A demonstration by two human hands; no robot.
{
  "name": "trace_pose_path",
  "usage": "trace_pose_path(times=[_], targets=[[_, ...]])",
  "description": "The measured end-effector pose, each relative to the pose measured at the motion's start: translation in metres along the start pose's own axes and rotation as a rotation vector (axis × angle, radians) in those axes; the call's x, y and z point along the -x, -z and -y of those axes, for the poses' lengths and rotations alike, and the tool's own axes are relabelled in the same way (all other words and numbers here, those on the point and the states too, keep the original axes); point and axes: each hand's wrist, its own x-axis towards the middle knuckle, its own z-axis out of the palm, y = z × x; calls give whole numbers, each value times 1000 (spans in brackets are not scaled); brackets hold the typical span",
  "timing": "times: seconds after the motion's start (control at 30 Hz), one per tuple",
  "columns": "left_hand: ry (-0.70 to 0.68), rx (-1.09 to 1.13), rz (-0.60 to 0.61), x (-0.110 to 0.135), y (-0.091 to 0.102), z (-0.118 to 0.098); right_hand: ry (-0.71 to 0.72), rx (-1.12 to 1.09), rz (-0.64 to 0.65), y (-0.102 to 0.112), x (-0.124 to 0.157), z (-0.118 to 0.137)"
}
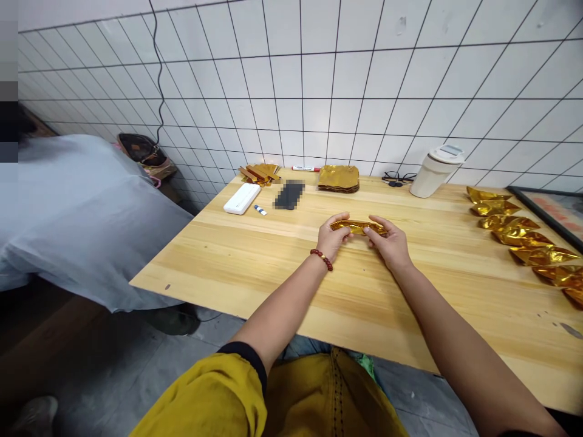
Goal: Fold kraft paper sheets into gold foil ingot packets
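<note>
Desk (246, 261) against tiled wall (319, 79). Foil piece (359, 228) mid-desk, between left hand (332, 237) and right hand (390, 244). Behind it, nearer wall: sheet stack (338, 178). Left of stack: marker (304, 169), then strip pile (260, 174) at far left corner. Before pile: power bank (242, 199); to its right, small tube (260, 210), then a pixelated item (289, 194). Right of stack: glasses (399, 178), then lidded cup (432, 176). Right side: row of folded foils (519, 235) running wall to near edge; frame (551, 212) beyond, right. Co-worker (86, 224) left of desk; bag (143, 152) behind co-worker, wallward.
</note>
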Motion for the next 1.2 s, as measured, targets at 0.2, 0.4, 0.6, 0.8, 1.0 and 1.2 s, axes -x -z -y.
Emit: trace_pose_path(times=[0.2,0.4,0.6,0.8,1.0,1.2], targets=[[-103,-38,183,2,1,3,-101,-206,-107,2,-6,0],[-126,-49,184,-1,1,6,-101,-279,-174,4,-8,1],[-171,-51,100,-3,0,8,-24,-156,-110,1,-3,1],[-131,-126,76,-3,-1,11,63,-284,-103,2,-4,4],[-79,-149,112,-1,-1,12,100,-123,-20,-2,-1,-1],[-111,-113,115,-3,1,12,141,-21,-33,3,0,-4]])
